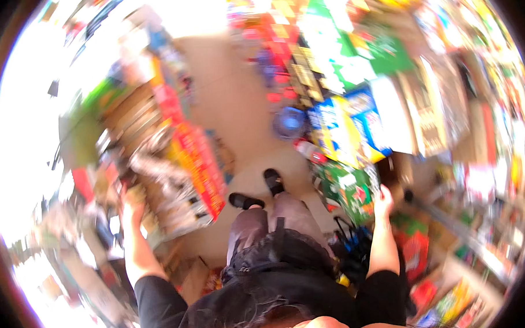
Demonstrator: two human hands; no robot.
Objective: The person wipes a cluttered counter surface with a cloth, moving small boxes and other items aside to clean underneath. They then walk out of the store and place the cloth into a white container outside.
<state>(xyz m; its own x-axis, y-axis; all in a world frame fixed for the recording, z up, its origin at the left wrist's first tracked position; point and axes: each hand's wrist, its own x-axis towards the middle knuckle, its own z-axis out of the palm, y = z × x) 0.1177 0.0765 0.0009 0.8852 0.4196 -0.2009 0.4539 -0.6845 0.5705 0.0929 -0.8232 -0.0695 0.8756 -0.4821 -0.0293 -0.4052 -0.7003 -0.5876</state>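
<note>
My left hand (134,205) is at the left, beside a stack of goods with a red and yellow carton edge (197,166). Crumpled clear plastic wrap (160,161) lies on that stack. Blur hides what the left fingers touch. On the other side, my right hand (383,201) is raised next to a green printed carton (350,189). A small silvery thing (372,177) shows at its fingertips, but whether it is gripped is unclear. Beyond the carton are blue and yellow packages (346,128).
Tan floor (216,92) runs between two rows of goods, with my black shoes (246,200) on it. A large bluish bottle (290,122) and a red-capped bottle (309,150) stand along the right row. A pale bar (460,235) slants at the right, above an open box (479,282).
</note>
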